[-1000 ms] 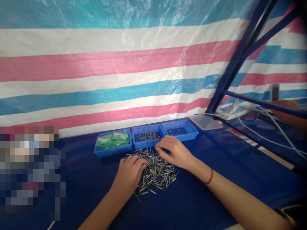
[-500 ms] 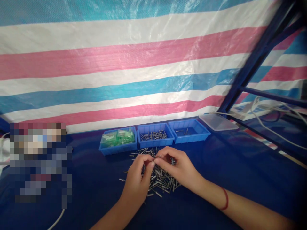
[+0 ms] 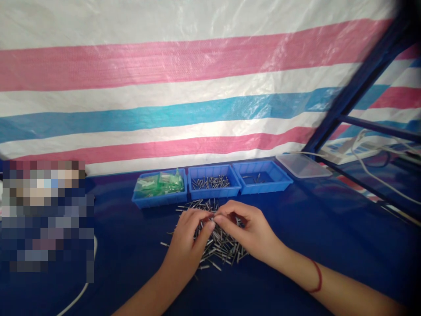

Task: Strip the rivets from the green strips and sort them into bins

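A pile of blind rivets (image 3: pixel 226 250), silver with thin stems, lies on the dark blue table (image 3: pixel 296 232) below both hands. My left hand (image 3: pixel 186 243) and my right hand (image 3: pixel 253 226) meet above it, thumb and forefinger pinched on each side. Their fingertips nearly touch; whatever small piece they hold is mostly hidden. Behind the pile stand three blue trays. The left tray (image 3: pixel 160 202) has green plastic bags (image 3: pixel 161 183) in it, the middle tray (image 3: pixel 215 193) many loose rivets (image 3: pixel 212 181), the right tray (image 3: pixel 268 188) only a few.
A clear plastic lid (image 3: pixel 304 165) lies right of the trays. Beyond it are a dark blue metal frame (image 3: pixel 355 83) and white cables (image 3: pixel 378 173). A striped sheet (image 3: pixel 184 101) hangs behind. The left side is blurred out, with a white cord (image 3: pixel 79 296) beside it.
The view has tipped slightly downward. Both hands keep their pinch over the pile, and the fingertips have shifted only a little. The trays and their contents look the same.
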Available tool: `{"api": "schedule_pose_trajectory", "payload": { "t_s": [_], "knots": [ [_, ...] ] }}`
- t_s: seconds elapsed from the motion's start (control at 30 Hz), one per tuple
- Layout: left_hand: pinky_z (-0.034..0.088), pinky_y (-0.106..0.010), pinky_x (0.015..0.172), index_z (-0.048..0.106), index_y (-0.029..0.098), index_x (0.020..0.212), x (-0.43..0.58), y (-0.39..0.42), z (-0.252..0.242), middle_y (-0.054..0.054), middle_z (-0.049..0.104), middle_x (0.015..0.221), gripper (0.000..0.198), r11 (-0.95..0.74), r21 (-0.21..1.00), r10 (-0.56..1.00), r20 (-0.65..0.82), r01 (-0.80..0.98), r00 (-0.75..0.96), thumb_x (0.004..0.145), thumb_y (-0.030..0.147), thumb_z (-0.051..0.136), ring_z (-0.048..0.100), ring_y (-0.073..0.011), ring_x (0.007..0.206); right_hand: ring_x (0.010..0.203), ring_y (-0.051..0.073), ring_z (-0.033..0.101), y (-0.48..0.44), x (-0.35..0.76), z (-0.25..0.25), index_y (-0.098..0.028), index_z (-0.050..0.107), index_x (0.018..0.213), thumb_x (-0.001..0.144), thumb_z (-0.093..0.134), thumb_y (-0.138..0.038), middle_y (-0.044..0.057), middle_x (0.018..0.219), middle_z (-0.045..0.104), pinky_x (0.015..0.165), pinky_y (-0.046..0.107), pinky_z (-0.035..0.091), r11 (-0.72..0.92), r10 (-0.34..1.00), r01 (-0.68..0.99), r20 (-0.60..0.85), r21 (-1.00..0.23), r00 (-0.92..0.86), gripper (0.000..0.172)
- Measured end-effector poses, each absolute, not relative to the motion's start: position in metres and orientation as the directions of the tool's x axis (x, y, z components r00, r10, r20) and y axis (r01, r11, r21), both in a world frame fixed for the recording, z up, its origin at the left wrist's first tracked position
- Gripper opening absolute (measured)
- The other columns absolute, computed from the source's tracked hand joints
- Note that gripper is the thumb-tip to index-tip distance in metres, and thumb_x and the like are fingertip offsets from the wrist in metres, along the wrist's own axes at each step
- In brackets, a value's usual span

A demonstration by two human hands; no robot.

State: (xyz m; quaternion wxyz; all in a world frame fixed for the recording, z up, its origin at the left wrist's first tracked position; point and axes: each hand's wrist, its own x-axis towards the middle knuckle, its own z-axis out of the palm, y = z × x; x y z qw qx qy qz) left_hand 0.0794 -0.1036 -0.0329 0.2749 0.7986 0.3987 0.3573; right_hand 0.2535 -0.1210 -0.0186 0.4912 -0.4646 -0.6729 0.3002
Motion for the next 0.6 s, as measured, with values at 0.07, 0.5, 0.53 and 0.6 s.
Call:
{"api": "schedule_pose_trajectory", "payload": {
  "t_s": [0.07, 0.5, 0.53, 0.6],
  "knots": [
    [0.043, -0.031, 0.083, 0.059, 0.02, 0.093, 0.0794, -0.1034, -0.0318, -0.005, 0.061, 0.094, 0.013, -0.545, 0.72, 0.823, 0.361, 0.43, 0.439, 0.093, 0.027, 0.047, 0.056, -0.0187, 0.093, 0.059, 0.013, 0.048, -0.1212, 0.254, -0.018, -0.019, 0.062, 0.073, 0.085, 0.058, -0.032, 0.0, 0.065, 0.057, 0.056, 0.026, 0.04, 0.389, 0.92, 0.334, 0.38, -0.858, -0.096, 0.018],
    [0.041, -0.025, 0.072, 0.059, 0.019, 0.091, 0.0779, -0.1029, -0.0265, -0.001, 0.061, 0.087, 0.008, -0.496, 0.76, 0.86, 0.362, 0.42, 0.361, 0.09, 0.024, 0.053, 0.056, -0.0148, 0.081, 0.063, 0.013, 0.051, -0.1181, 0.2602, -0.022, -0.019, 0.065, 0.085, 0.088, 0.055, -0.027, 0.002, 0.072, 0.06, 0.057, 0.026, 0.04, 0.427, 0.904, 0.398, 0.385, -0.812, -0.187, 0.014],
    [0.041, -0.024, 0.072, 0.059, 0.02, 0.091, 0.0779, -0.103, -0.0262, -0.001, 0.061, 0.086, 0.008, -0.501, 0.761, 0.857, 0.372, 0.412, 0.356, 0.09, 0.023, 0.053, 0.056, -0.0143, 0.08, 0.062, 0.013, 0.051, -0.118, 0.2603, -0.0226, -0.019, 0.065, 0.085, 0.088, 0.054, -0.027, 0.002, 0.072, 0.06, 0.057, 0.025, 0.04, 0.433, 0.901, 0.407, 0.389, -0.804, -0.192, 0.014],
    [0.041, -0.024, 0.071, 0.059, 0.02, 0.09, 0.078, -0.1032, -0.0253, 0.0, 0.061, 0.084, 0.007, -0.509, 0.76, 0.853, 0.385, 0.403, 0.352, 0.089, 0.023, 0.053, 0.056, -0.0136, 0.078, 0.062, 0.013, 0.052, -0.118, 0.2597, -0.0232, -0.019, 0.065, 0.085, 0.088, 0.054, -0.026, 0.002, 0.071, 0.06, 0.057, 0.025, 0.041, 0.452, 0.892, 0.426, 0.404, -0.784, -0.204, 0.013]
  ]
}}
